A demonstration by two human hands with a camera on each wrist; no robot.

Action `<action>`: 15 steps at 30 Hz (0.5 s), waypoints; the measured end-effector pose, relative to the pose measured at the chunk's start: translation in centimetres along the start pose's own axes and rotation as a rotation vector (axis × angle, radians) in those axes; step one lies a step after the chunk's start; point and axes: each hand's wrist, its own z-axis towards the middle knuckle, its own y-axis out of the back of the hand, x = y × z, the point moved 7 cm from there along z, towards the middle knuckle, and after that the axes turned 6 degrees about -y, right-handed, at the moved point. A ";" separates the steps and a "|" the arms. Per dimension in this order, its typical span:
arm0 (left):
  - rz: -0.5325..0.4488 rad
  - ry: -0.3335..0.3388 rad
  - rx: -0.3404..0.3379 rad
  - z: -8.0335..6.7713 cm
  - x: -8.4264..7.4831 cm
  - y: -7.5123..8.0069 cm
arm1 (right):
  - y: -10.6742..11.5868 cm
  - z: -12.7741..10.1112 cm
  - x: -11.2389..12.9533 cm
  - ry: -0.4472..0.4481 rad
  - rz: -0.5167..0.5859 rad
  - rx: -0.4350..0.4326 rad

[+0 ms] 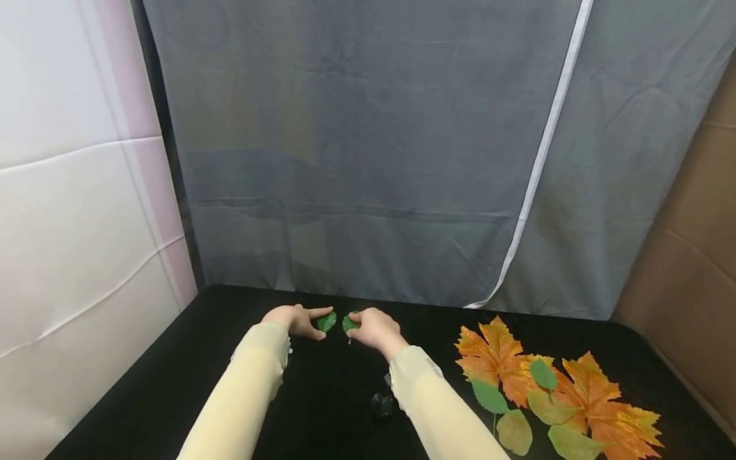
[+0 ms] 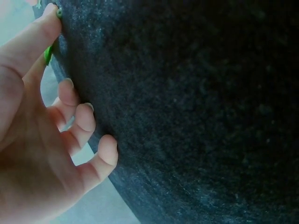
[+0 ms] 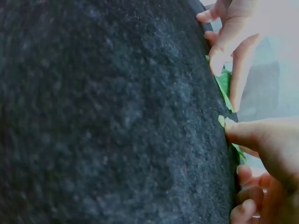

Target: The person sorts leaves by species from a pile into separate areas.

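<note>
Over the far part of the black table, both hands are close together with small green leaves. My left hand (image 1: pixel 294 319) holds a ribbed green leaf (image 1: pixel 326 321) between its thumb and forefinger, which are spread along the leaf's edges. Its other fingers are loosely bent in the left wrist view. Just to the right, my right hand (image 1: pixel 375 328) pinches a second green leaf (image 1: pixel 349 323) between thumb and forefinger, partly covering it. In the right wrist view this leaf (image 3: pixel 240 153) shows behind the thumb, below the left hand's leaf (image 3: pixel 224 84).
Orange maple leaves (image 1: pixel 494 358) lie on the black cloth (image 1: pixel 322 409) at the right, with several rounder green leaves (image 1: pixel 514 431) around and on them. A small dark object (image 1: pixel 382 404) sits beside the right sleeve. A grey curtain (image 1: pixel 368 160) hangs behind the table.
</note>
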 end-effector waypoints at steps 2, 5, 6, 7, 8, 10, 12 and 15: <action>-0.011 0.006 -0.005 0.1 0.3 -0.1 | 0.0 -0.1 0.1 0.012 -0.007 0.016; -0.024 0.007 -0.002 0.3 0.5 -0.3 | -0.1 -0.2 0.1 0.031 0.000 0.036; -0.019 0.002 -0.003 0.3 0.6 -0.3 | -0.1 -0.2 0.0 0.035 0.003 0.039; -0.015 -0.006 -0.001 0.2 0.6 -0.4 | -0.2 -0.2 0.0 0.039 0.008 0.042; -0.013 -0.013 0.003 0.2 0.6 -0.4 | -0.3 -0.2 -0.1 0.044 0.013 0.044; -0.011 -0.024 0.004 -0.1 0.4 -0.4 | -0.4 -0.2 -0.2 0.047 0.028 0.046; 0.006 -0.036 0.003 -0.3 0.1 -0.4 | -0.4 -0.3 -0.4 0.051 0.039 0.042; 0.036 -0.043 -0.003 -0.3 -0.7 -0.3 | -0.2 -0.4 -0.8 0.048 0.049 0.027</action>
